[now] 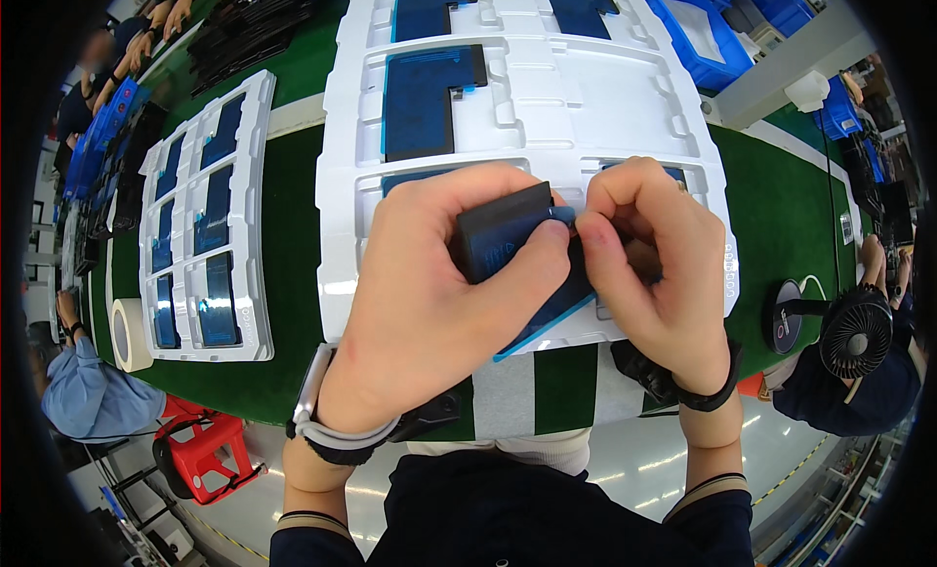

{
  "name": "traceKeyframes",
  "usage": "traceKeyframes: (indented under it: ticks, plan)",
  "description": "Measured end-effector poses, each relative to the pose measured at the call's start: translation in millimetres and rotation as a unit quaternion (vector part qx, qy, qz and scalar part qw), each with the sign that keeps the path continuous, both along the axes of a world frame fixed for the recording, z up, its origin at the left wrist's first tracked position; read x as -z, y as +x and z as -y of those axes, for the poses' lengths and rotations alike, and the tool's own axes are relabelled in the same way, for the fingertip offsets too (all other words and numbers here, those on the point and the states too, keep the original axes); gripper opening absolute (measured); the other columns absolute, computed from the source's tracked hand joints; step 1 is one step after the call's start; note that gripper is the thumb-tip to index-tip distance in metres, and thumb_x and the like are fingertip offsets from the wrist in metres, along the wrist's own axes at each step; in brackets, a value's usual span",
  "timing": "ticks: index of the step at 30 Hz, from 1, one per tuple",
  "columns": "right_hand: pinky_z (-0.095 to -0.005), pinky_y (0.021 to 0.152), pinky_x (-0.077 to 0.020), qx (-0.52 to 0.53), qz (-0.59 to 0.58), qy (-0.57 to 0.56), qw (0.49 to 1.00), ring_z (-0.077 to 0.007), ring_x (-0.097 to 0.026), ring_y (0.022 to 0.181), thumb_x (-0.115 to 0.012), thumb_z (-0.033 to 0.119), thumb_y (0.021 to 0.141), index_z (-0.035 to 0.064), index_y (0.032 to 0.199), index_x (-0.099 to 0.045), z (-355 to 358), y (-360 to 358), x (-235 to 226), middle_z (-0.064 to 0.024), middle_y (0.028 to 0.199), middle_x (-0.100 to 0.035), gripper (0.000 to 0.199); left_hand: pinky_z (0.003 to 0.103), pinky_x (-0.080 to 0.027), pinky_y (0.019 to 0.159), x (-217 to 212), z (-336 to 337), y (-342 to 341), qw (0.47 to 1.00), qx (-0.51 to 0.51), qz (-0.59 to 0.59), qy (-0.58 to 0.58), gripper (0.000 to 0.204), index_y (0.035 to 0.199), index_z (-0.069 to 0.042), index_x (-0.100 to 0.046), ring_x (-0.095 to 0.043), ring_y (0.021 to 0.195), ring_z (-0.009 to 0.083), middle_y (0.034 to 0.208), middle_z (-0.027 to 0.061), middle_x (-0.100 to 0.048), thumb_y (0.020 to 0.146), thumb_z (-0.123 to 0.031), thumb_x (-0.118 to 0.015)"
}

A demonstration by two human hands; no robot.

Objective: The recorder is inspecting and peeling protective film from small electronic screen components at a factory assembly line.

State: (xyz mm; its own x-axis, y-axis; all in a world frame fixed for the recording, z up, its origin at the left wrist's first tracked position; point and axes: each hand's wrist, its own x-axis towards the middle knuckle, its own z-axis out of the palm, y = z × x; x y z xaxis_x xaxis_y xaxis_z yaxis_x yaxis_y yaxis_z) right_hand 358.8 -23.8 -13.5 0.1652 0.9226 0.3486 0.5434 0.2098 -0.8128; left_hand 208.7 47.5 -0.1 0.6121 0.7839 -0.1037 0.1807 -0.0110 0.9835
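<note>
Over the near half of a white plastic tray (625,89), my left hand (429,284) is closed round a flat, dark battery (503,230) covered in blue film. The thumb presses on its face near the right end. A small blue tab (563,215) sticks out there. My right hand (659,264) pinches at this tab, thumb against curled forefinger. A lower blue part (547,311) of the battery shows between my hands; the rest is hidden by my fingers. Similar L-shaped batteries (420,94) lie in the tray's pockets beyond my hands.
A second white tray (256,225) of blue-filmed batteries lies to the left, beside a tape roll (130,335). Blue bins (698,40) stand far right. At right are a small black fan (856,341) and a seated person. A red stool (210,455) stands lower left.
</note>
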Motion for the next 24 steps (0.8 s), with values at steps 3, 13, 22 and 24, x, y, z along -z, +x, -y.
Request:
traceKeyframes:
  ticks: [3, 13, 22, 24]
  plan:
    - [-0.0160, 0.051, -0.0285, -0.003, 0.035, 0.025, 0.999, -0.0019, -0.039, 0.058, -0.050, 0.000, 0.085, -0.0013, 0.084, -0.049, -1.7, 1.1, 1.5, 0.0018, 0.070, -0.045, 0.002, 0.025, -0.048, 0.078, 0.1, 1.1, -0.2, 1.000, -0.002, 0.016, -0.006, 0.023, 0.102, 0.004, -0.057, -0.059, 0.084, 0.0103, 0.094, 0.0079, -0.063, 0.081, -0.002, -0.064]
    - [-0.0155, 0.051, -0.0278, -0.013, 0.010, 0.012, 1.000, -0.0016, -0.038, 0.058, -0.050, -0.001, 0.085, -0.0009, 0.084, -0.050, -1.5, 3.1, 2.2, 0.0025, 0.070, -0.045, 0.000, 0.024, -0.047, 0.078, 2.4, 1.6, -0.2, 0.999, -0.002, 0.033, -0.007, 0.024, 0.104, 0.004, -0.056, -0.058, 0.086, 0.0098, 0.096, 0.0078, -0.062, 0.082, -0.002, -0.063]
    - [-0.0154, 0.048, -0.0255, -0.013, -0.027, 0.008, 1.000, -0.0009, -0.038, 0.056, -0.050, -0.003, 0.084, -0.0007, 0.084, -0.050, -0.8, 3.1, 1.3, 0.0021, 0.069, -0.047, 0.002, 0.024, -0.047, 0.078, 2.3, 0.6, -0.6, 0.999, 0.007, 0.039, -0.001, 0.021, 0.101, 0.003, -0.058, -0.057, 0.085, 0.0089, 0.093, 0.0062, -0.062, 0.081, -0.003, -0.063]
    - [-0.0153, 0.050, -0.0253, 0.003, 0.029, 0.042, 0.999, -0.0007, -0.036, 0.057, -0.050, -0.002, 0.085, -0.0004, 0.084, -0.050, -3.0, 0.9, 3.4, 0.0033, 0.068, -0.045, 0.002, 0.023, -0.046, 0.078, 2.8, -0.9, -1.0, 0.999, 0.010, 0.031, 0.000, 0.020, 0.100, 0.003, -0.059, -0.057, 0.084, 0.0089, 0.093, 0.0061, -0.062, 0.081, -0.003, -0.063]
